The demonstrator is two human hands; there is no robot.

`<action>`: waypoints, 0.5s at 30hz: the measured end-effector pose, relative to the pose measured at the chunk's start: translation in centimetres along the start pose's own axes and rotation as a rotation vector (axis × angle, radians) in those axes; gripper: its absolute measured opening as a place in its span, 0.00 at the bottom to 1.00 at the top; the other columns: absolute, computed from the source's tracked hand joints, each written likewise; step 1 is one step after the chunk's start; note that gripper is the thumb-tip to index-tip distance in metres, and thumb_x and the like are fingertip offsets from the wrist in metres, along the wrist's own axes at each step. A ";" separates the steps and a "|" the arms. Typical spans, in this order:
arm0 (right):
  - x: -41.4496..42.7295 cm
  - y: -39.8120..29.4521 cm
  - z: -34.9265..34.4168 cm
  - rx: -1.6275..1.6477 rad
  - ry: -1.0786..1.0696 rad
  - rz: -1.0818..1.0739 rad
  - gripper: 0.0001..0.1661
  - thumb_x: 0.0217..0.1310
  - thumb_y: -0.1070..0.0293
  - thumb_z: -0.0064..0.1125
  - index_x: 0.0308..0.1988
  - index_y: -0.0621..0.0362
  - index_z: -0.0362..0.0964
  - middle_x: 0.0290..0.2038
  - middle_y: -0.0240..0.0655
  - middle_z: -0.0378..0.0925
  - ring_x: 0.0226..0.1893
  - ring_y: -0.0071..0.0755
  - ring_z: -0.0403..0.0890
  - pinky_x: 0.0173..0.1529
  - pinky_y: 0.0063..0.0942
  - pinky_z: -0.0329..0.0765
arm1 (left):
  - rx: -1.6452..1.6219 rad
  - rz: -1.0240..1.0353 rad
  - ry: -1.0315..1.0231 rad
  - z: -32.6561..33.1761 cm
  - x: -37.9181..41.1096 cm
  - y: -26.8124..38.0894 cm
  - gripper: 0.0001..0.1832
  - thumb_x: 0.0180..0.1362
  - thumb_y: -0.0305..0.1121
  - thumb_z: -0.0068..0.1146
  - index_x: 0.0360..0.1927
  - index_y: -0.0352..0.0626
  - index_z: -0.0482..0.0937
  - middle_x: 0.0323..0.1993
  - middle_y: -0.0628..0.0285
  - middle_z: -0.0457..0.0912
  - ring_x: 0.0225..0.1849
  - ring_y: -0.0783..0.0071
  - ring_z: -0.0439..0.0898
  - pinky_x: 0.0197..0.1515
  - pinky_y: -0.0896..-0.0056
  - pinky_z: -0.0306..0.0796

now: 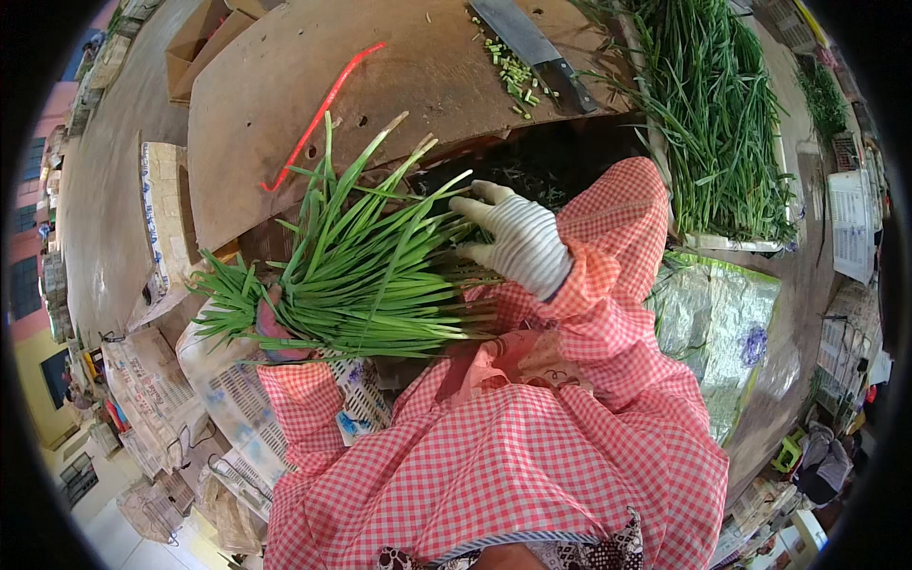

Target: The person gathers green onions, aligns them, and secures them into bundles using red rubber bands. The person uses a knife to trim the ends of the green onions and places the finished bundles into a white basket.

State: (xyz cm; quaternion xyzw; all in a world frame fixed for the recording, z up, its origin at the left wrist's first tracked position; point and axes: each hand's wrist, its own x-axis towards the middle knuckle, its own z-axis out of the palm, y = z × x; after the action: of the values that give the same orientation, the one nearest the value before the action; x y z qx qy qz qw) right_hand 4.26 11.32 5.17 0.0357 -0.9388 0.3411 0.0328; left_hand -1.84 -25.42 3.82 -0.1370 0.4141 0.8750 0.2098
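My left hand (278, 324), in a reddish glove, is closed round the leafy end of a bunch of long green garlic chives (377, 285), partly hidden by leaves. The pale stem ends fan out to the right and upward. My right hand (513, 235), in a striped white knit glove, is at the stem ends with its fingers spread; whether a fingertip touches a stem cannot be told. A red strip (324, 114) lies on the worn wooden board (285, 85) beyond. A cleaver (534, 53) with a black handle rests there beside cut stem pieces (514, 75).
A large heap of green chives (712, 128) fills a white crate (727, 244) at the right. A silvery sheet (719, 320) lies below it. Cardboard boxes (167, 206) and white plastic crates (242, 399) stand at the left. A dark gap (584, 153) lies under the board's near edge.
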 end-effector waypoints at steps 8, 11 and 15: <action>-1.7 3.0 3.2 0.669 0.343 0.285 0.07 0.51 0.76 0.63 0.35 0.62 0.79 0.31 0.42 0.80 0.32 0.35 0.82 0.38 0.26 0.77 | -0.036 -0.072 -0.090 -0.6 0.9 -0.5 0.21 0.63 0.38 0.46 0.54 0.35 0.71 0.47 0.49 0.79 0.45 0.54 0.80 0.49 0.52 0.76; -3.0 6.9 1.7 0.464 0.393 0.424 0.08 0.51 0.77 0.63 0.35 0.62 0.79 0.30 0.42 0.80 0.31 0.36 0.82 0.37 0.26 0.78 | 0.090 0.066 0.101 -1.1 0.5 -0.8 0.17 0.63 0.37 0.46 0.51 0.36 0.72 0.44 0.51 0.80 0.42 0.56 0.81 0.46 0.54 0.77; -2.3 8.0 -0.9 0.076 0.390 0.181 0.24 0.45 0.71 0.67 0.47 0.56 0.77 0.30 0.41 0.80 0.30 0.40 0.83 0.36 0.30 0.79 | 0.148 0.101 0.118 -3.7 1.2 -0.5 0.17 0.63 0.37 0.46 0.50 0.37 0.73 0.43 0.53 0.81 0.41 0.58 0.81 0.45 0.56 0.78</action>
State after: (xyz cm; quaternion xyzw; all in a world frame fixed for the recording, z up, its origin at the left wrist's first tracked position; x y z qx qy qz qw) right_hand 5.85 18.13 0.59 -0.1140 -0.9006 0.3780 0.1818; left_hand -2.40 -27.72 0.68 -0.1515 0.4955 0.8419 0.1504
